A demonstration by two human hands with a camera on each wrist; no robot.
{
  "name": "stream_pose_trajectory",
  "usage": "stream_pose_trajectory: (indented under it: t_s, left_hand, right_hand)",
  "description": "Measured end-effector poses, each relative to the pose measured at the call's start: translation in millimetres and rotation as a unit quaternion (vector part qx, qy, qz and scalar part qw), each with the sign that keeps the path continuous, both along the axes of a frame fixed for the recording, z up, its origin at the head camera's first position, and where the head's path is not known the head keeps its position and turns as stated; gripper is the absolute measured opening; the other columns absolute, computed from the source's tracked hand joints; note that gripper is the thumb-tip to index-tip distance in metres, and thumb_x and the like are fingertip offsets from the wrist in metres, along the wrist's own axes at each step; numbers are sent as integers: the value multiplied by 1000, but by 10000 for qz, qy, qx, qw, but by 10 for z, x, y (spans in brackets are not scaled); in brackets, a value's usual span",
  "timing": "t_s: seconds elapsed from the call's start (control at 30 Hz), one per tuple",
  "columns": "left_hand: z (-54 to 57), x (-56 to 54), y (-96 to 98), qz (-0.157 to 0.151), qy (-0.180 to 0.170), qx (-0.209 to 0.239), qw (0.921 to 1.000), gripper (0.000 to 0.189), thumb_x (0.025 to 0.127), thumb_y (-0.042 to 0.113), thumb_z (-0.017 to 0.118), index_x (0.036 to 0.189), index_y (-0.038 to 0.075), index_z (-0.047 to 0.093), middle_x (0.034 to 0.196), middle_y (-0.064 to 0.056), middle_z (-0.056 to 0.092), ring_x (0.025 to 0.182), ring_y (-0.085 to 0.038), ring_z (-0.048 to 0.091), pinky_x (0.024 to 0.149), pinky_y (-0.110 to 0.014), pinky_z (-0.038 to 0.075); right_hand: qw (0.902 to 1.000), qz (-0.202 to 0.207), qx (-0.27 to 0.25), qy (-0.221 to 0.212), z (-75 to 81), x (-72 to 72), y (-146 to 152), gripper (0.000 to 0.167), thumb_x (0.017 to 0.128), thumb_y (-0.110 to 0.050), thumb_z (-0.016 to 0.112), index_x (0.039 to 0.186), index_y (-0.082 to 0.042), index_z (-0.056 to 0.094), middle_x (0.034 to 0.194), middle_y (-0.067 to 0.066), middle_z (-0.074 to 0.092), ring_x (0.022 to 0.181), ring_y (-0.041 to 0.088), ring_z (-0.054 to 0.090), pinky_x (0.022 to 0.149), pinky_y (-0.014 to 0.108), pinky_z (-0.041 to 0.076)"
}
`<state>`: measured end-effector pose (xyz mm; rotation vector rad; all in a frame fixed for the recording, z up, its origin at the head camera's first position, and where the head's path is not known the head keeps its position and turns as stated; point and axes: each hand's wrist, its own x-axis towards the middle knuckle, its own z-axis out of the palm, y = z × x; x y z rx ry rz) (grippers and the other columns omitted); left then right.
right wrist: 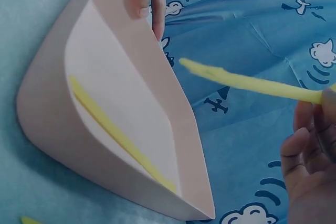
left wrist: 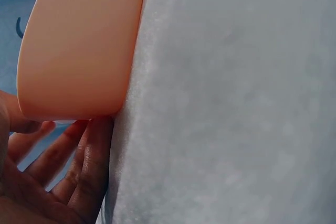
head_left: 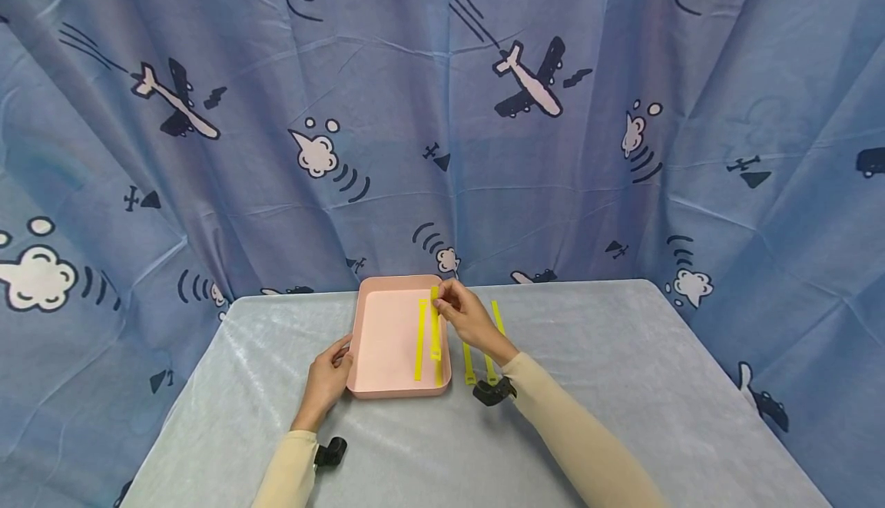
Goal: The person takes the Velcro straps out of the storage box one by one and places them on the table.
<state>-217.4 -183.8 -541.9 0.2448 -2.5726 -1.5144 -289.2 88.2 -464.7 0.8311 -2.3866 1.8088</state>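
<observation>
My right hand (head_left: pixel 472 314) pinches one end of a yellow cable strap (head_left: pixel 435 327) above the right side of a pink tray (head_left: pixel 368 323). In the right wrist view the strap (right wrist: pixel 252 82) stretches out from the fingertips, its far end free. Inside the tray lies another yellow strap (head_left: pixel 419 339), lengthwise; a yellow sliver also shows below the held one. At the tray's left side my left hand (head_left: pixel 327 380) holds the edge, thumb at the rim and fingers against the outer wall. The left wrist view shows these fingers (left wrist: pixel 94 166) at the wall, close to the tablecloth.
Two more yellow straps, one nearer (head_left: pixel 469 362) and one farther right (head_left: pixel 498 317), lie on the pale cloth-covered table (head_left: pixel 588 416) right of the tray, partly behind the right hand. A patterned blue curtain (head_left: pixel 387 108) hangs behind the table's back edge.
</observation>
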Motion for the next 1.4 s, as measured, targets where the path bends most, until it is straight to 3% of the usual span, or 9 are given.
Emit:
stream_pose_trajectory:
  t_s: [0.1,0.33,0.63,0.83,0.97,1.2,1.4]
  left_hand:
    - [-9,2,-3,-15,4,5,10000,42,100,14,52,142,12,54,128,-19,65,112,-29,65,93,-44,53]
    - [-15,-1,-9,-1,39,2,10000,42,99,13,53,141,12,55,127,-20,65,112,-30,64,93,-44,52]
    - [-13,-2,-11,43,1,72,10000,42,99,13,53,140,13,56,127,-19,66,111,-28,64,92,-42,53]
    - [0,1,-9,60,-3,67,10000,41,99,13,53,140,13,56,127,-20,65,112,-31,64,93,-45,52]
    - [2,0,-16,27,-69,70,9999,41,100,14,52,141,14,55,129,-20,64,114,-30,63,95,-45,52]
    - [13,-1,-6,10,-16,21,10000,41,100,14,52,141,13,55,128,-20,64,112,-29,64,93,-43,52]
    - [-1,7,-9,46,35,-7,10000,41,100,13,52,140,12,56,127,-20,65,110,-28,64,91,-42,53]
  right_hand:
    - [9997,-28,-128,-190,-1,27,19,12,101,-5,51,108,4,48,89,20,53,75,17,50,62,22,42]
    - [9969,-199,-487,-584,182,200,59,12,100,-1,52,108,7,49,90,18,55,74,14,50,64,24,45]
    - [9864,-696,-738,-1292,-100,44,162,20,99,-8,55,117,0,52,93,8,57,78,25,52,67,30,47]
    - [9831,-919,-817,-1355,-181,26,230,20,99,-10,57,116,-1,52,90,5,56,74,21,50,64,25,45]
    - [9802,-985,-859,-1484,-209,24,302,19,99,-9,57,116,-1,52,90,5,56,77,29,51,64,25,45]
    - [9786,-1079,-816,-1553,-271,21,441,20,99,-10,57,115,1,52,91,6,57,72,15,50,66,30,46]
    - [9777,-1266,-644,-1545,-330,29,548,22,98,-12,59,116,-1,53,90,4,57,74,18,52,68,31,47]
